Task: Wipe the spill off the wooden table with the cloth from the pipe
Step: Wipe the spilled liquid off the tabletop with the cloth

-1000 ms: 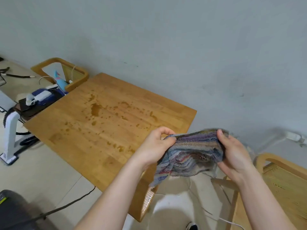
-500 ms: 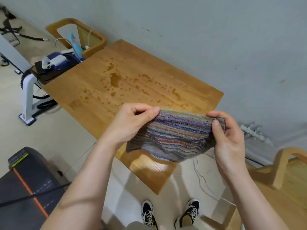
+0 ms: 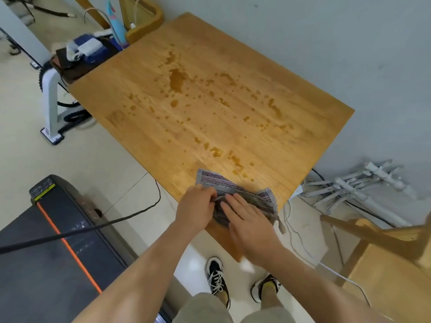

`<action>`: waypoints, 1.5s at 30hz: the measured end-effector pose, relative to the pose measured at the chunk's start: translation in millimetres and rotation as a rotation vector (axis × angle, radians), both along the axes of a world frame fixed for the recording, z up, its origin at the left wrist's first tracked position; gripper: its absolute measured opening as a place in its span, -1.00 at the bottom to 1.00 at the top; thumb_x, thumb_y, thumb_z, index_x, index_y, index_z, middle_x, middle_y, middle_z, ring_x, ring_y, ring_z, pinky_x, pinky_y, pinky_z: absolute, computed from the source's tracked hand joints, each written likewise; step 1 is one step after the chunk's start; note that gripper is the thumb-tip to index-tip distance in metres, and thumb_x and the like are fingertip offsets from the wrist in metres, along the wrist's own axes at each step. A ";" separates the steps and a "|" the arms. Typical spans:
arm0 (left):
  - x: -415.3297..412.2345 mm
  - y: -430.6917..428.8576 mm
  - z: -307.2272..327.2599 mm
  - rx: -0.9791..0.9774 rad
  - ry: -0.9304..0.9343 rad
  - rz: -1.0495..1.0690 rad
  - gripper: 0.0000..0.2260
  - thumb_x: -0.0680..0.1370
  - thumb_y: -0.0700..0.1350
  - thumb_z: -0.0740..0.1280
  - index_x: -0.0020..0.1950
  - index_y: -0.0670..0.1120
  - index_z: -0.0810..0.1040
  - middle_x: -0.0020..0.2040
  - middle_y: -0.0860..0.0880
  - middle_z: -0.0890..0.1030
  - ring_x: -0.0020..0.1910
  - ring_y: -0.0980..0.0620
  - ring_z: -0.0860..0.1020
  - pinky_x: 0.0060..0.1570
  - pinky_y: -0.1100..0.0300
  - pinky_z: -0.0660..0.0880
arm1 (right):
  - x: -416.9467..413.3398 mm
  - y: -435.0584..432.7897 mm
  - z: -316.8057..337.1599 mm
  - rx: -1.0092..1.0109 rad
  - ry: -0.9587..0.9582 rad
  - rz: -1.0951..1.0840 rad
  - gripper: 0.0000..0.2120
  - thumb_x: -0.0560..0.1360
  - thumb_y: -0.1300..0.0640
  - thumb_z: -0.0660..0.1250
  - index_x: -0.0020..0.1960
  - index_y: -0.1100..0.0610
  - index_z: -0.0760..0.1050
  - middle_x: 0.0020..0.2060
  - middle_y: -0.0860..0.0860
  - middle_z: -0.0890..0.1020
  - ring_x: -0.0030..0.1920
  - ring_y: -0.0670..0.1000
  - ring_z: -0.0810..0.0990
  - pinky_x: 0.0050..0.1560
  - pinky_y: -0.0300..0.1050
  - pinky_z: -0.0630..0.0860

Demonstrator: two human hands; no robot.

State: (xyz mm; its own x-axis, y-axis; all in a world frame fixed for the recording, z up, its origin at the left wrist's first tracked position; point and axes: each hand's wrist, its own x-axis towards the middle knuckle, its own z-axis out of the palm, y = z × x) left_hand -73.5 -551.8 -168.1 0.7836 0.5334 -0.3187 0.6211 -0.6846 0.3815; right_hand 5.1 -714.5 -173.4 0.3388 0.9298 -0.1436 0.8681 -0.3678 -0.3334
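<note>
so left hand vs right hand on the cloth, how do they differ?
1. The left hand is curled, pinching a fold of the cloth; the right hand lies flat with fingers spread.
2. The left hand sits at the cloth's left side; the right hand covers its near middle.
Both hands touch the cloth at the table's near corner, short of most of the spill.

Looking down at a wooden tabletop (image 3: 233, 73) speckled with brown spill (image 3: 177, 78) droplets. At its near corner, a striped cloth (image 3: 256, 195) lies on the wood. The left hand (image 3: 194, 209) pinches the cloth's edge; the right hand (image 3: 250, 221) presses flat on it.
</note>
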 end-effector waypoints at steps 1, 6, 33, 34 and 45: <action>2.6 3.7 -1.4 -0.036 -0.029 0.012 -0.83 0.54 -0.14 0.28 0.11 0.00 0.54 0.02 -0.01 0.54 0.04 -0.02 0.49 0.00 0.12 0.48 | -2.8 4.0 -7.8 -0.034 0.003 0.064 -0.53 0.64 -0.02 -0.02 0.48 0.08 0.35 0.45 0.01 0.41 0.47 0.03 0.32 0.37 0.07 0.36; 12.0 43.0 -3.8 -0.205 -0.196 0.205 -0.82 0.50 -0.20 0.27 0.04 -0.01 0.57 -0.06 0.05 0.57 -0.07 0.07 0.51 -0.02 0.19 0.49 | 20.6 15.8 -33.4 -0.138 -0.046 0.208 -0.49 0.66 -0.19 -0.07 0.56 -0.09 0.15 0.54 -0.15 0.21 0.55 -0.07 0.09 0.44 -0.01 0.10; 23.8 62.9 -57.2 0.286 -0.305 0.433 -0.76 0.50 -0.07 0.03 -0.11 -0.07 0.47 -0.10 -0.05 0.48 -0.11 -0.07 0.41 -0.08 0.09 0.21 | 93.8 102.1 -45.7 -0.089 -0.167 -0.270 -0.44 0.64 -0.16 -0.16 0.60 -0.01 -0.04 0.59 -0.02 -0.01 0.58 0.01 -0.11 0.53 0.10 -0.08; 24.9 62.6 -56.4 0.275 -0.311 0.444 -0.75 0.51 -0.07 0.03 -0.09 -0.09 0.49 -0.10 -0.06 0.50 -0.11 -0.08 0.42 -0.08 0.08 0.23 | 78.1 104.3 -45.7 -0.082 -0.158 -0.261 -0.44 0.64 -0.15 -0.13 0.60 0.00 -0.01 0.59 0.00 0.02 0.58 0.03 -0.07 0.52 0.12 -0.05; 24.8 69.0 -48.1 0.095 -0.409 0.471 -0.72 0.45 -0.09 0.11 0.03 -0.17 0.49 -0.08 -0.13 0.53 -0.11 -0.11 0.45 -0.13 -0.01 0.44 | 37.7 101.7 -45.2 -0.042 -0.092 0.208 -0.50 0.66 -0.11 -0.09 0.57 -0.04 0.15 0.55 -0.09 0.18 0.57 -0.02 0.04 0.50 0.08 0.02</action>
